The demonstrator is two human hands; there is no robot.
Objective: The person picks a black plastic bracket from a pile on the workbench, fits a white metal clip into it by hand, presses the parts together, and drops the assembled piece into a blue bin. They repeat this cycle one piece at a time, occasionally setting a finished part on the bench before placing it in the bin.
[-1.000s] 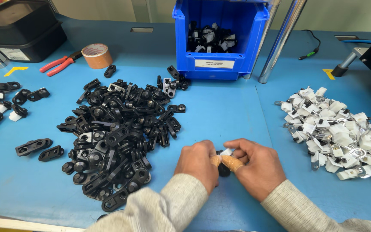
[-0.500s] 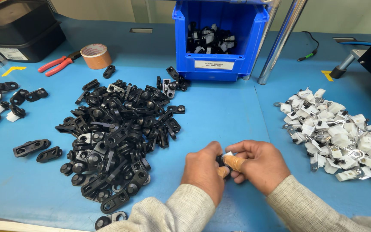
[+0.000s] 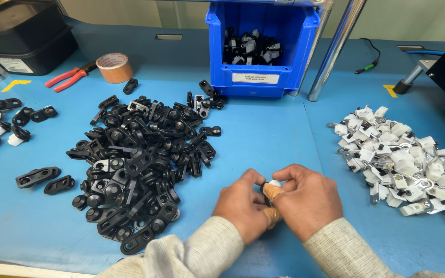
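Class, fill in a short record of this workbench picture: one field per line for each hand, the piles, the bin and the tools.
Left hand: pinches a small part together with the other hand
Right hand: same small part, white bit showing; taped fingertip
Black parts pile: left of the hands
White parts pile: right of the hands
Blue bin: far side, holds mixed black and white parts
Tools: red pliers, tape roll
Surface: blue table

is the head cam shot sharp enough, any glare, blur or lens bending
Head view: evenly lit and mostly sharp; both the left hand and right hand are crisp, with only soft shadows under them on the blue table. Mild shine shows on the metal pole and the black clips. Wide-angle bending tilts the pole and the blue bin.
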